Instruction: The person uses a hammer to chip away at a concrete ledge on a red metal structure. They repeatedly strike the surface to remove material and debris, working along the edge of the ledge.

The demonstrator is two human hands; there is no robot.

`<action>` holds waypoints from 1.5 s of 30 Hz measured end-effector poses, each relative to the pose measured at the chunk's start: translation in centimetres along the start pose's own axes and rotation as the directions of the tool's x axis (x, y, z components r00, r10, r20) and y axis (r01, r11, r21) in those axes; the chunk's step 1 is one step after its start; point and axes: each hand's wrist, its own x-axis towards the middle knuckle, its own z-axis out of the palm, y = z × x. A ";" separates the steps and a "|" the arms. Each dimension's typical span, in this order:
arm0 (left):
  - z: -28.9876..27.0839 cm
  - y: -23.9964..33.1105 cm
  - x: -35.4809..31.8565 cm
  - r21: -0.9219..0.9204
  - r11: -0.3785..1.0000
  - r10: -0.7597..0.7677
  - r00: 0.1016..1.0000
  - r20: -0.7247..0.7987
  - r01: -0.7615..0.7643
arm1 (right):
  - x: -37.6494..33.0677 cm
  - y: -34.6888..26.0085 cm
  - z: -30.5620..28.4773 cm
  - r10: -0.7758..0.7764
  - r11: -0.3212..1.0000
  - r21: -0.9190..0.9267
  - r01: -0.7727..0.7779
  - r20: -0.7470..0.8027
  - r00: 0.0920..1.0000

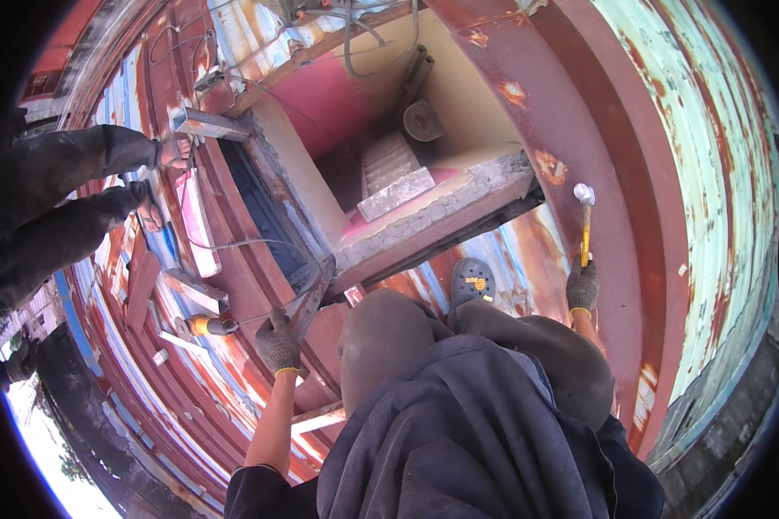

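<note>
Gloved left hand [279,346], hold unclear, beside a brown metal strip [314,302]; gloved right hand [582,285], clamped round a yellow-handled hammer [586,232] over red-brown sheeting [613,251], seemingly poised for striking, which calls for aim; beyond lies a rough-edged opening [446,208].

Right grip [582,285] (gloved) partly hides the hammer [586,232].

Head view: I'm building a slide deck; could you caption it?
Gloved right hand holding a yellow-handled hammer over rusty metal roofing beside a walled opening.
</note>
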 end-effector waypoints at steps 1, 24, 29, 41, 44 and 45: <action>-0.8 -0.3 -0.2 0.021 1.000 -0.009 1.000 0.005 0.009 | -0.7 -0.4 0.1 0.024 1.000 -0.008 -0.024 0.055 0.998; -0.3 0.6 0.4 -0.032 0.999 -0.045 0.999 -0.024 0.044 | 0.6 -0.7 3.7 0.033 0.999 -0.027 -0.031 0.088 0.996; -0.2 -0.1 0.9 -0.040 0.999 -0.006 0.999 -0.039 0.005 | 0.4 -0.8 3.8 0.103 0.992 -0.085 -0.094 0.111 0.989; 0.2 -0.4 0.5 -0.034 0.999 -0.030 0.999 0.022 0.031 | 1.2 -3.4 -1.6 0.056 0.998 -0.048 -0.049 0.142 0.988; -0.1 0.5 0.0 -0.022 0.997 -0.079 0.997 0.018 0.080 | 2.3 -6.1 -3.5 -0.017 0.997 -0.074 0.032 0.193 0.981; -0.1 0.7 0.0 -0.027 0.994 -0.101 0.995 0.006 0.101 | 2.6 -7.0 -4.5 -0.014 0.997 -0.068 0.030 0.232 0.973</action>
